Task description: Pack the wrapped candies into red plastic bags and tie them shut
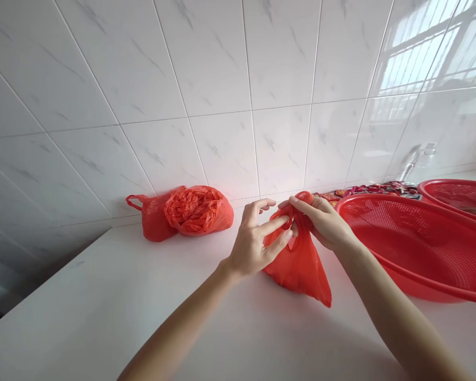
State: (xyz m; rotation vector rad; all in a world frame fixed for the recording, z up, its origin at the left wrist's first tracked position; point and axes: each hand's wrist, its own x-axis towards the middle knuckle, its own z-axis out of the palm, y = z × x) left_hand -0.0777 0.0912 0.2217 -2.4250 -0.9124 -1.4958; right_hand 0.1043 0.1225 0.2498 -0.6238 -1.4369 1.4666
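Note:
A red plastic bag (299,267) rests on the white counter, its top gathered up between both hands. My right hand (325,219) is closed on the gathered neck of the bag, thumb and fingers pinching the twisted plastic, with a red bunch sticking out above. From the left side, my left hand (257,241) pinches at the neck with thumb and index finger, while its other fingers are raised. What lies inside the bag is hidden. Farther left, a bundle of red plastic bags (198,209) and a filled red bag (156,219) with a loop handle lean together near the wall.
A large red plastic basket (404,248) stands on the right, with a second red basket (456,185) behind it. Small dark and red wrapped packets (376,190) lie along the tiled wall (222,148). The white counter (143,296) ends at the left edge.

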